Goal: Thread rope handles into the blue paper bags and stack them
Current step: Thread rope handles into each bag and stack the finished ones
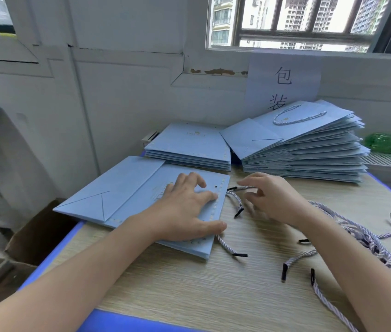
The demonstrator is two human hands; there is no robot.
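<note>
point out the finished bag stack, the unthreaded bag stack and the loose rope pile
finished bag stack (304,154), head view, layered front edges
unthreaded bag stack (189,144), head view, top bag's face
loose rope pile (357,233), head view, tangled middle

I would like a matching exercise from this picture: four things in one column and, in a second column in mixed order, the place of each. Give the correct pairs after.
Things:
1. left hand
2. tall stack of bags with handles
3. loose rope handles
4. low stack of bags without handles

Places:
A. on the bare table at the right
B. far right, below the paper sign
C. pressing flat on the nearest blue bag
D. at the back, just beyond the nearest bag

Pairs: 1-C, 2-B, 3-A, 4-D
</note>
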